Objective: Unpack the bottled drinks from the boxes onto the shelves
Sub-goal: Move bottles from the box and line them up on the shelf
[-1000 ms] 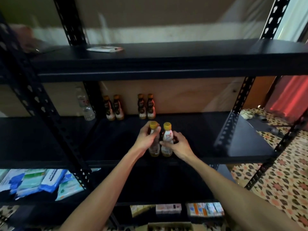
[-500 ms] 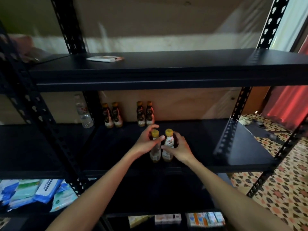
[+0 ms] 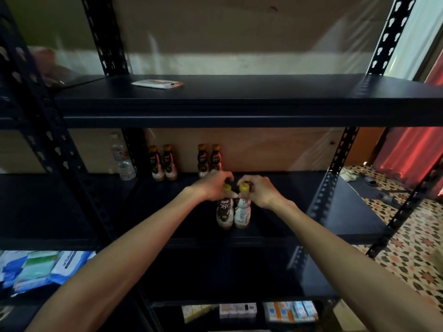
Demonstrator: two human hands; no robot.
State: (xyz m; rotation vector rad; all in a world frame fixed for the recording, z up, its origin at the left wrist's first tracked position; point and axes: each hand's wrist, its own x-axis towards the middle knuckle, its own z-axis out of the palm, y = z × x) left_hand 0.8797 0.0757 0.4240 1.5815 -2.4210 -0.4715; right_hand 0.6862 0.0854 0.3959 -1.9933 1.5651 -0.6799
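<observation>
Two small yellow-capped drink bottles stand side by side on the middle black shelf (image 3: 299, 207): a dark-labelled one (image 3: 224, 213) on the left and a white-labelled one (image 3: 242, 213) on the right. My left hand (image 3: 213, 185) grips the neck of the dark bottle, and my right hand (image 3: 260, 190) grips the neck of the white one. At the back of the same shelf stand two pairs of the same kind of bottle, one pair (image 3: 163, 162) to the left and another pair (image 3: 208, 159) just behind my left hand.
A clear water bottle (image 3: 122, 161) stands behind the left upright. A flat white packet (image 3: 157, 83) lies on the top shelf. Blue and white packs (image 3: 40, 267) fill the lower left shelf, and small boxes (image 3: 263, 310) sit lower down. Patterned floor lies to the right.
Both hands have slid up from the bottles' bodies to their necks, and the pair of bottles sits farther back on the shelf. The camera has tilted up slightly.
</observation>
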